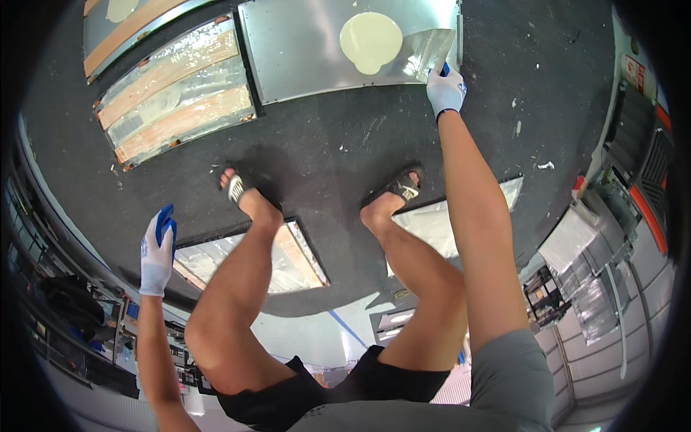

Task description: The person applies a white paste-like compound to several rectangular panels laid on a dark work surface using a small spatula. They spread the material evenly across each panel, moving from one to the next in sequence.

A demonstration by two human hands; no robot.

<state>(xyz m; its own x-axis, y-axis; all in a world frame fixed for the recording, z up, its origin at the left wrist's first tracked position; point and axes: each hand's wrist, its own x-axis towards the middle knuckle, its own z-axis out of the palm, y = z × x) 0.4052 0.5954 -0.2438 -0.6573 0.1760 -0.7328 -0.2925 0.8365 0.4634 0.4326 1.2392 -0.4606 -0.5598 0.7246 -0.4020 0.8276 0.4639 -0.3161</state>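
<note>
The right hand (447, 90) grips a scraper (434, 52) by the panel's (295, 50) near right corner; the left hand (157, 248) hangs loosely open.

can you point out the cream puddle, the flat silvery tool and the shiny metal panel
cream puddle (371, 40): head view, middle of its round part
flat silvery tool (435, 50): head view, middle of its broad face
shiny metal panel (295, 57): head view, bare surface left of the puddle

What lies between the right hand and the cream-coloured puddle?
In the head view, the wide flat tool in the right hand lies between that hand and the puddle.
</note>
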